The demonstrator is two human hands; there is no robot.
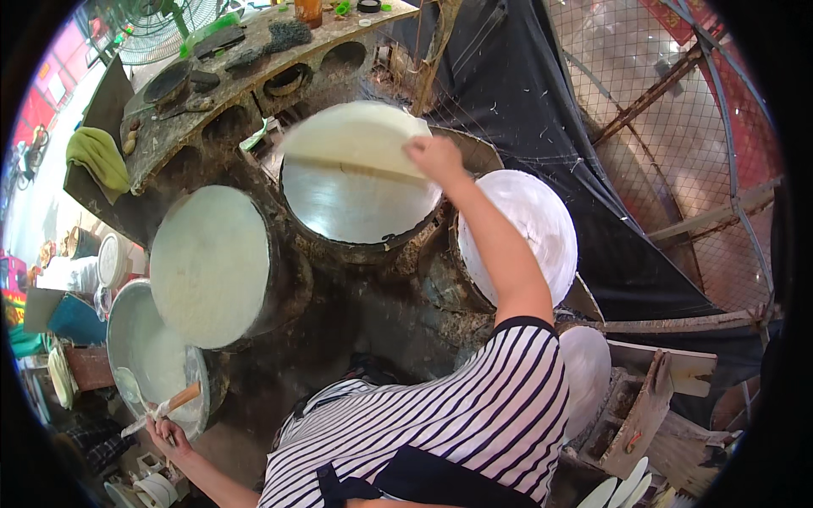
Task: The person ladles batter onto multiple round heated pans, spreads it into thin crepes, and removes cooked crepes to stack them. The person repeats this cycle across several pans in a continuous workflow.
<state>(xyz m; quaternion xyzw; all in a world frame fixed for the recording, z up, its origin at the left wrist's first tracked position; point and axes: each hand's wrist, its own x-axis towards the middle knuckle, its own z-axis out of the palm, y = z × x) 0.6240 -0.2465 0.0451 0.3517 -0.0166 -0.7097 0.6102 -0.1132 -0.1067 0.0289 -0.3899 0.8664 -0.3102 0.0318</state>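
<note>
My right hand pinches the right edge of a thin, pale dough sheet. The sheet's near edge is lifted off the round griddle, and bare shiny metal shows on the griddle's near half. At the lower left, my left hand is closed around a ladle and a tool with a wooden handle; a white cloth strip is wrapped there, and the tool's far end is hard to make out. Both are over the rim of a metal basin holding pale batter.
A second griddle at left is coated pale; a third at right looks white. Behind stands a sooty counter with a green towel and a fan. Black sheeting and wire mesh border the right.
</note>
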